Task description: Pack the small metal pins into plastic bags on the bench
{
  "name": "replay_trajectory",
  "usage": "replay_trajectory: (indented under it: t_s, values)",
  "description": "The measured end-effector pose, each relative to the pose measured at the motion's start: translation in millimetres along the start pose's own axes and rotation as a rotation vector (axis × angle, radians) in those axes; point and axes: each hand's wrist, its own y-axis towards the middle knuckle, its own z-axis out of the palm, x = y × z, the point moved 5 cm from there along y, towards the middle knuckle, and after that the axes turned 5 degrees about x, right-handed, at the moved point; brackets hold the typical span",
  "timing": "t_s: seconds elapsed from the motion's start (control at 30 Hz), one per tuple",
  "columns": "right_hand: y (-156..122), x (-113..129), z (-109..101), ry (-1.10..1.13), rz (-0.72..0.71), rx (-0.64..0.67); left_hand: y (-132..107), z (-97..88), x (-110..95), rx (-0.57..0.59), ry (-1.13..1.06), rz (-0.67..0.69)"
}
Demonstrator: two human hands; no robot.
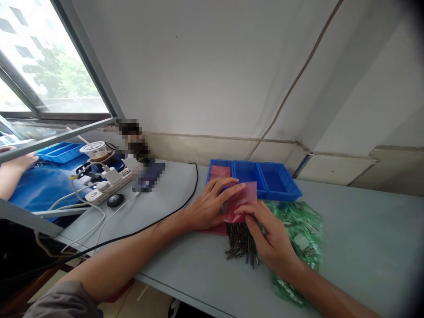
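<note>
Between my two hands is a small pink plastic bag (247, 194), held above the table. My left hand (212, 201) grips its left side, fingers bent over the top. With thumb and forefinger my right hand (268, 232) pinches its lower right edge. Just below lies a heap of thin metal pins (240, 243), partly hidden by my right hand. More pink plastic (217, 229) lies flat under my left hand. Green plastic bags (303, 238) with metal parts inside lie beside and under my right forearm. Whether the held bag contains anything, I cannot tell.
Behind my hands stands a blue tray (281, 181) of three compartments, pink bags in its left one. At left are a power strip (109, 185), a black round object (115, 200), a phone (149, 176) and cables. Beyond the metal frame, another person's hand (28, 160) shows.
</note>
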Motion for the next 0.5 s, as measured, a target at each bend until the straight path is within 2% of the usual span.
replay_trajectory:
  t_s: [0.13, 0.33, 0.5]
  values:
    - [-1.4, -4.1, 1.1, 0.017, 0.026, -0.011, 0.1, -4.8, -2.3, -0.019, 0.006, 0.029]
    - [-1.6, -13.1, 0.8, -0.080, 0.127, -0.096, -0.6, -9.0, -3.2, -0.070, 0.010, 0.064]
    - [0.5, -15.1, 0.5, -0.138, 0.148, -0.088, -0.7, -9.2, -2.1, -0.087, 0.008, 0.058]
